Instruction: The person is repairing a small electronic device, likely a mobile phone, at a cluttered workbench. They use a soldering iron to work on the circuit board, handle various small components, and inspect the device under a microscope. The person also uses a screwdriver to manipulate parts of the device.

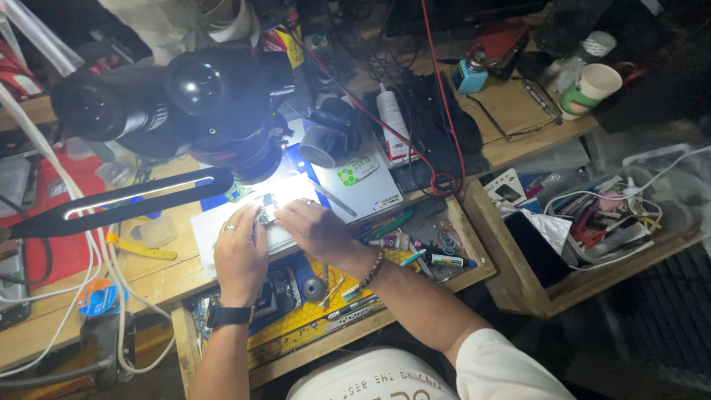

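Observation:
My left hand (pixel 241 255) and my right hand (pixel 315 228) meet over a small circuit board (pixel 266 207) on a brightly lit white work mat (pixel 215 226) under a black microscope (pixel 200 104). Fingers of both hands pinch the board's edges. The left hand wears a ring, and its wrist a black watch. A bead bracelet sits on the right wrist. Whether either hand also holds a tool is hidden by the fingers and glare.
A black lamp bar (pixel 126 200) reaches in from the left. A phone (pixel 278 292) lies below my hands beside pens and tweezers (pixel 415 248). A white tube (pixel 392 118), black cloth, red cable, paper cup (pixel 592 89) and a wooden box of cables (pixel 607 215) lie to the right.

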